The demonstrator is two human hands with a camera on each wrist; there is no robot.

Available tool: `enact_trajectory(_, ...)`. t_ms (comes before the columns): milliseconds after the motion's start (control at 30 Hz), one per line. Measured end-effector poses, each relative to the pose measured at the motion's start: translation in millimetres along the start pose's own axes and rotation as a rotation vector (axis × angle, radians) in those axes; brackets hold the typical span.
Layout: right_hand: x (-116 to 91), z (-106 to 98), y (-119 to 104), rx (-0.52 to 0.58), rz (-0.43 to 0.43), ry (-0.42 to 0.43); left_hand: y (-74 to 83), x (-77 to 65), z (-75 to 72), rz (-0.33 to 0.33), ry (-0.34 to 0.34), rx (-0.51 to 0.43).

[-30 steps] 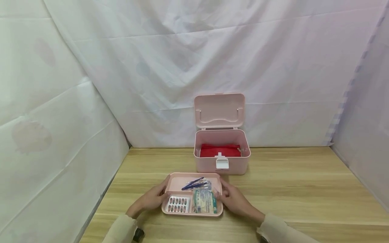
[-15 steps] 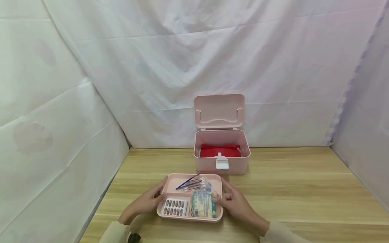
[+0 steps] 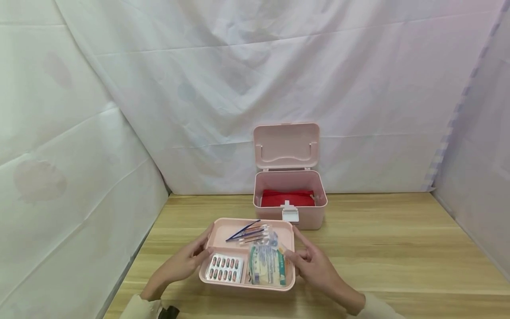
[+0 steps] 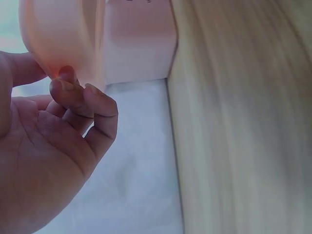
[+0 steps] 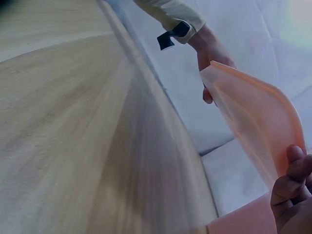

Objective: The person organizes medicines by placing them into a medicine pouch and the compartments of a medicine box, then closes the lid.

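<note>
Both hands hold a pink divided tray (image 3: pixel 227 225) up off the table. My left hand (image 3: pixel 181 262) grips its left end, thumb over the rim and fingers curled under, as the left wrist view shows on the tray (image 4: pixel 63 39). At the other end my right hand (image 3: pixel 316 268) grips the rim, its thumb over a clear packet (image 3: pixel 268 266) with green print. In the front left compartment lies a blister pack of capsules (image 3: pixel 225 268). Blue tweezers (image 3: pixel 243 231) and several cotton swabs (image 3: pixel 255 235) lie in the back compartment. From the right wrist, the tray's underside (image 5: pixel 258 112) shows.
Behind the tray stands a pink box (image 3: pixel 312 217) with its lid (image 3: pixel 287 144) raised and a white latch (image 3: pixel 290 215) in front. A red zipped pouch (image 3: pixel 287 198) lies inside. The wooden table (image 3: pixel 390 248) ends at white cloth hangings (image 3: pixel 378 88).
The tray has risen off the table toward the camera, held by both hands, and shifted slightly left. The tweezers and swabs have slid a little left in it. The box stays put.
</note>
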State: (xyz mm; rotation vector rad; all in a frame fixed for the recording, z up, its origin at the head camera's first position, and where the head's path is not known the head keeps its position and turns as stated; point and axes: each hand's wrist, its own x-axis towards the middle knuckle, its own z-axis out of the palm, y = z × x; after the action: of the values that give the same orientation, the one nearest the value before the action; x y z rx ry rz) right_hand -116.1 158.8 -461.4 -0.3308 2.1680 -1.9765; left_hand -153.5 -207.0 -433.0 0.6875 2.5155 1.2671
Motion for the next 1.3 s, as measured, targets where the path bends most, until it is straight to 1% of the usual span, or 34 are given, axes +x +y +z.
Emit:
enact_trajectory(100,-0.6,-4.1,-7.9,0.002,-0.035,-0.016,5.2,2.1,-3.4,0.026,0.014,0.011)
enact_trajectory(233,0.7,-11.0,-17.7,-0.023,-0.059,0.007,11.9,9.2,-7.9,0.070,0.018,-0.002)
enact_trajectory(400,7.3,-22.7,-27.4,-0.002,-0.110,0.044,23.4,23.2,-12.7,0.121,0.006,-0.054)
enact_trajectory(500,13.7,-30.6,-32.8,0.007,-0.137,0.076,31.1,33.6,-16.0,0.143,0.005,-0.053)
enact_trajectory(567,18.1,-36.1,-36.1,0.000,-0.156,0.090,35.6,40.6,-18.4,0.149,0.011,-0.040)
enact_trajectory(700,27.4,-47.1,-42.5,-0.015,-0.182,0.103,41.2,55.1,-21.2,0.130,0.024,-0.028)
enact_trajectory(800,33.9,-56.5,-46.8,-0.027,-0.177,0.111,43.8,66.2,-20.7,0.116,0.016,-0.025)
enact_trajectory(967,44.9,-75.4,-52.6,-0.075,-0.137,0.119,48.9,85.3,-19.1,0.135,-0.005,-0.040)
enact_trajectory(1100,55.0,-91.9,-52.1,-0.070,-0.122,0.093,52.1,101.7,-18.0,0.149,-0.023,-0.055)
enact_trajectory(1200,63.0,-103.6,-49.2,-0.069,-0.121,0.080,53.4,113.1,-16.7,0.158,-0.022,-0.032)
enact_trajectory(1300,72.5,-114.4,-48.0,-0.068,-0.128,0.067,54.2,123.5,-15.3,0.163,-0.007,-0.007)
